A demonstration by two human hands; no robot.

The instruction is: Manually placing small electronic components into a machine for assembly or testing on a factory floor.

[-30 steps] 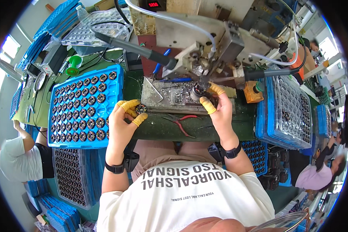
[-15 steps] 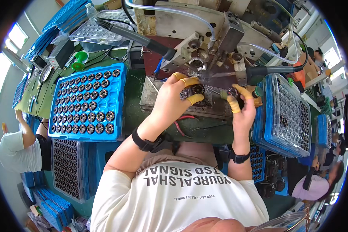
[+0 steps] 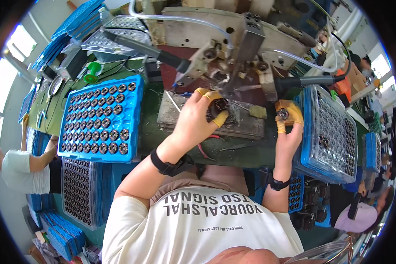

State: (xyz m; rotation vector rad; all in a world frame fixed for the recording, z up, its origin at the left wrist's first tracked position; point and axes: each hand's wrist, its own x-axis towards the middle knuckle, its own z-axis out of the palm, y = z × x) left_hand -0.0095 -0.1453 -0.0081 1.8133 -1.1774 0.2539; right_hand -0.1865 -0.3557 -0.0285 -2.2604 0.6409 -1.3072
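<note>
My left hand (image 3: 198, 115), with yellow finger covers, is closed round a dark, round motor core (image 3: 218, 109) just above the metal work block (image 3: 171, 115) under the machine. Its thumb and fingers grip the core's edge. Farther right, my right hand (image 3: 290, 125), also in yellow finger covers, pinches a smaller, round motor core (image 3: 282, 114) in front of a small wooden box (image 3: 280, 104). A yellowish pad (image 3: 258, 111) lies on the block's right end. Red-handled pliers (image 3: 202, 150) rest on the green bench, partly hidden by my left forearm.
Left stands a blue tray (image 3: 138, 119) with rows of round cores and some bare pockets. Stacked clear-covered trays (image 3: 334, 136) stand right. Two dark handpieces (image 3: 174, 59) (image 3: 310, 81) point in at the machine (image 3: 251, 42). Other people sit at both sides.
My right hand has moved right, with its core, away from the work block to the wooden box. My left hand stays over the block, still gripping its core. The view has shifted slightly.
</note>
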